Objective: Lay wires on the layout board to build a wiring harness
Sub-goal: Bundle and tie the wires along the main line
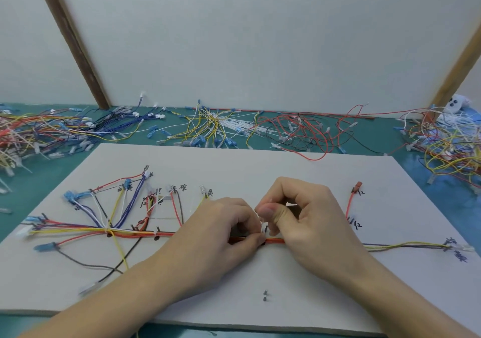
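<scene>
The white layout board (286, 171) lies flat before me, with handwritten labels and small pegs. A bundle of coloured wires (130, 232) runs along its middle line, fanning out at the left into branches with blue and clear terminals. My left hand (223, 223) presses its curled fingertips onto the orange-red trunk at a peg in the board's middle. My right hand (302, 212) pinches a small white strip, seemingly a tie, between thumb and forefinger just above that spot. Right of the hands a yellow and purple pair (406, 245) continues to a clear terminal.
Loose wire heaps lie on the teal table behind the board: mixed colours at far left (39, 134), blue (125, 121), yellow and white (213, 126), red and black (304, 132), mixed at right (445, 142). A lone peg (265, 295) stands near the board's front edge.
</scene>
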`<state>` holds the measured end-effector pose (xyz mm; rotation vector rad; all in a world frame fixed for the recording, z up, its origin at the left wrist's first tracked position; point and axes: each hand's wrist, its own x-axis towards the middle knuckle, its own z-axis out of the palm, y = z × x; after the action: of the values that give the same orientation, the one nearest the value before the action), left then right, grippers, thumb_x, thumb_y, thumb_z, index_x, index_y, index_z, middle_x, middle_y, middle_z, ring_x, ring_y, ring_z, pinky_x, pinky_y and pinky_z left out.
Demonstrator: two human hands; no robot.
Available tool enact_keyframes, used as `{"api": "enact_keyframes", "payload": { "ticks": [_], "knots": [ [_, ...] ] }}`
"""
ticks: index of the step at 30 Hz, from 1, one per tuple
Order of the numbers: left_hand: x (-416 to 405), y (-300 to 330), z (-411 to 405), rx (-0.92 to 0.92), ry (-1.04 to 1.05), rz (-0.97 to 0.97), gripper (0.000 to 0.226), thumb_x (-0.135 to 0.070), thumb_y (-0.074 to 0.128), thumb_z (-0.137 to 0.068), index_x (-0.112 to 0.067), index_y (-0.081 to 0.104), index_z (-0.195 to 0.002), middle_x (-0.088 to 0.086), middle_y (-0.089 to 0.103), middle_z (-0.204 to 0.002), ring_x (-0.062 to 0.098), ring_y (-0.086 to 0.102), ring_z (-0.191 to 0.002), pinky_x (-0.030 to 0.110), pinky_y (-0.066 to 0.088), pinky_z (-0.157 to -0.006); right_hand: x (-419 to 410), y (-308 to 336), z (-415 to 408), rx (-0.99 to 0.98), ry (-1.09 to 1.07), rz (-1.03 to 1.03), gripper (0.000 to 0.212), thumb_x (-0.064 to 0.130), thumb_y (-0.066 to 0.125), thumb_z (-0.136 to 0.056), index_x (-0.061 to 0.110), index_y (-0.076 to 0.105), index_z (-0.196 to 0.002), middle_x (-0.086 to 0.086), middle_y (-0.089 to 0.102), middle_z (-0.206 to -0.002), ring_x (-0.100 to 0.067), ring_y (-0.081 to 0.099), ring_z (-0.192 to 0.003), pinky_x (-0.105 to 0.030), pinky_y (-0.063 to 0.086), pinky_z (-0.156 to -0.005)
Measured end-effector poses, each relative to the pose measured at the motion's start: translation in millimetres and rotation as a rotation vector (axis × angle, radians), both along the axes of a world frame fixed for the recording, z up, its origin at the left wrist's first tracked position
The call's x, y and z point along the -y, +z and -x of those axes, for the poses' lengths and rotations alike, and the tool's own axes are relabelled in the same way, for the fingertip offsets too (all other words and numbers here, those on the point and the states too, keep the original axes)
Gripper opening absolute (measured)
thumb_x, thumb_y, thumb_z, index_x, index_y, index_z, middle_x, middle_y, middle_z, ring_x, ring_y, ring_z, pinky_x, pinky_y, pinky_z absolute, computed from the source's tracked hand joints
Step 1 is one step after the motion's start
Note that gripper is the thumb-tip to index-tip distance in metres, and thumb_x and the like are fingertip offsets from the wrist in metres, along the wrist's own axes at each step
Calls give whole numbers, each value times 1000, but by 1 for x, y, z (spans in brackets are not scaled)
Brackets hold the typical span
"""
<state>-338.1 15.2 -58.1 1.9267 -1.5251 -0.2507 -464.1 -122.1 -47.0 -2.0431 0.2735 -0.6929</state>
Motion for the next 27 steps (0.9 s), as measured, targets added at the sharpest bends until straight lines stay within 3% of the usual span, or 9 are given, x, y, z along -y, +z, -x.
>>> {"api": "enact_keyframes", "payload": {
  "ticks": [2, 6, 10, 12, 14, 19, 23, 27],
  "knots": [
    [-1, -2, 1, 53, 4, 9, 19, -30, 71, -92, -33, 60, -76, -22, 57, -81, 1, 54, -84, 15, 36, -73, 1, 7, -1, 26, 11, -9, 13, 16, 67, -87, 25, 69, -78, 4, 68, -69, -20, 61, -60, -42, 55, -59],
    [0, -6, 1, 71, 8, 40, 12, -33, 66, -93, -29, 63, -83, -15, 61, -85, 5, 55, -86, 25, 46, -82, 22, 34, -6, 94, -87, 11, 22, 10, 71, -95, 23, 71, -77, 1, 70, -71, -12, 63, -58, -24, 56, -57],
    [0, -9, -1, 84, 14, 46, 18, -42, 61, -96, -29, 62, -85, -15, 60, -87, 4, 52, -89, 16, 38, -84, 57, 58, -29, -337, -84, 142, 16, 21, 69, -96, 22, 75, -81, 5, 76, -76, -13, 71, -67, -35, 63, -65],
    [1, -10, -1, 83, 11, 42, 14, -41, 60, -97, -30, 63, -90, -15, 61, -90, 3, 51, -91, 14, 38, -83, 73, 61, -52, -574, -23, 193, 16, 24, 65, -99, 24, 77, -88, 7, 77, -80, -10, 73, -71, -29, 62, -65],
    [1, -9, -1, 65, -3, 42, 9, -38, 61, -97, -30, 63, -95, -16, 61, -93, 1, 50, -92, 14, 39, -85, 86, 56, -81, -676, -13, 228, 16, 26, 63, -99, 24, 77, -91, 6, 78, -79, -10, 73, -70, -25, 60, -62],
    [-1, -8, -3, 34, -22, 53, 8, -35, 59, -98, -28, 62, -99, -13, 61, -97, 3, 50, -94, 22, 43, -86, 112, 32, -161, -600, -124, 374, 20, 30, 65, -96, 19, 74, -83, 3, 72, -70, -12, 59, -60, -17, 44, -48],
    [-2, -11, -3, 42, -30, 54, 10, -36, 56, -99, -27, 61, -103, -12, 59, -100, 7, 49, -99, 29, 44, -90, 120, 15, -208, -531, -192, 490, 12, 23, 66, -94, 19, 78, -95, 3, 64, -85, -20, 61, -84, -27, 42, -71],
    [-1, -12, -5, 45, -40, 63, 13, -34, 57, -100, -24, 63, -107, -8, 60, -102, 12, 50, -101, 34, 47, -90, 119, 3, -234, -585, -205, 532, 14, 17, 65, -92, 21, 78, -93, 4, 64, -82, -24, 62, -84, -28, 43, -72]
  ]
}}
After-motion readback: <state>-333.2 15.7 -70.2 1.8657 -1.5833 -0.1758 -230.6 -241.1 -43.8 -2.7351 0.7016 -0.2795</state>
